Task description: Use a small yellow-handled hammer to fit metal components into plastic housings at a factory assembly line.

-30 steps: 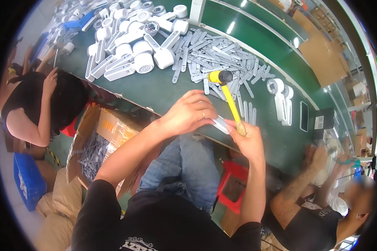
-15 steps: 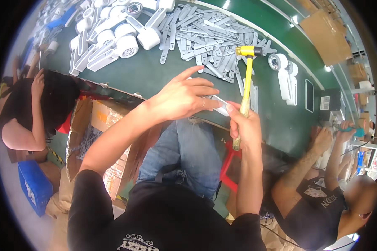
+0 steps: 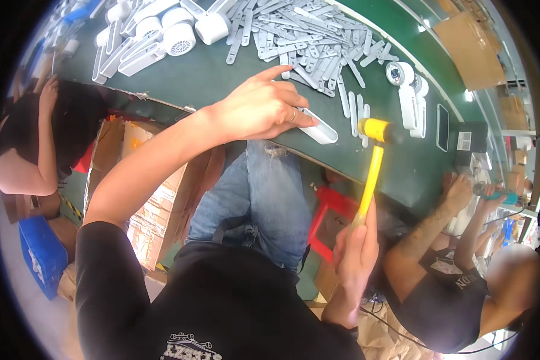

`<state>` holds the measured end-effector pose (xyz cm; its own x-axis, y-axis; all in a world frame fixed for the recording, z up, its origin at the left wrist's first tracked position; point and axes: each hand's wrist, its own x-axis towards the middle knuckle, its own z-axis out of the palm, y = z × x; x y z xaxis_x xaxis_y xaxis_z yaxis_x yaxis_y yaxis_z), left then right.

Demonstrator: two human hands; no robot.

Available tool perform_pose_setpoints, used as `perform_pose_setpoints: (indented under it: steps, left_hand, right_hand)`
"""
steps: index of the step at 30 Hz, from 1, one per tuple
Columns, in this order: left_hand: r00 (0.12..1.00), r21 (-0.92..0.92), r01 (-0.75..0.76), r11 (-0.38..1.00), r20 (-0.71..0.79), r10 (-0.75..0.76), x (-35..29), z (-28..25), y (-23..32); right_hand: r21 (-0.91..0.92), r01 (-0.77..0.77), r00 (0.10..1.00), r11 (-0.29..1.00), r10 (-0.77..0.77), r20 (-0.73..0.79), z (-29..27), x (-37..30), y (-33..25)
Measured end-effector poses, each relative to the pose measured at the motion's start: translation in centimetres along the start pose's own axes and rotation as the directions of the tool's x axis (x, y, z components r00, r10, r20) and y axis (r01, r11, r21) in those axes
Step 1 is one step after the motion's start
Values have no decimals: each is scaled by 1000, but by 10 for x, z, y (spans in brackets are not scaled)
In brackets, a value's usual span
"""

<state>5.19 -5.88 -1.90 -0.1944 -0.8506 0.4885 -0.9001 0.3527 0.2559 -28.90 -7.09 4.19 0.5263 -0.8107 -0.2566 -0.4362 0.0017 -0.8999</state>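
Note:
My left hand [image 3: 267, 111] is closed over a white handle-shaped part [image 3: 321, 131] near the table's front edge. Its thumb and fingers press on the part, while the index finger points out toward the pile of grey strips. Part of the white piece is hidden under the palm. My right hand [image 3: 357, 249] grips a yellow mallet [image 3: 372, 177] by its handle, lower down and to the right. The mallet head, yellow with a black face, is raised and slightly blurred, to the right of the white part and apart from it.
A heap of flat grey strips [image 3: 318, 45] covers the table's far middle. White handheld fans [image 3: 180, 39] crowd the far left, with two more [image 3: 407, 99] at the right beside a phone [image 3: 442, 127]. Co-workers sit on both sides. A cardboard box [image 3: 156, 222] stands at lower left.
My right hand has left the white part and drawn down toward me with the mallet. My left hand still holds the part, which shows more of itself now. The view has shifted slightly.

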Motion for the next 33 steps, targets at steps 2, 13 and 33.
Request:
perform_pose_setpoints:
  steps: [2, 13, 33]
  left_hand:
    - [1000, -2, -12, 1000, -11, 12, 0, 0, -1]
    - [999, 7, -39, 999, -20, 39, 0, 2, 1]
    - [953, -30, 251, 967, -170, -252, -56, -3, 41]
  right_hand:
    - [-30, -29, 1000, 999, 29, -8, 3, -8, 9]
    - [-149, -105, 992, 983, 113, 48, 1, -4, -5]
    - [99, -22, 998, 995, 15, 67, 18, 6, 5]
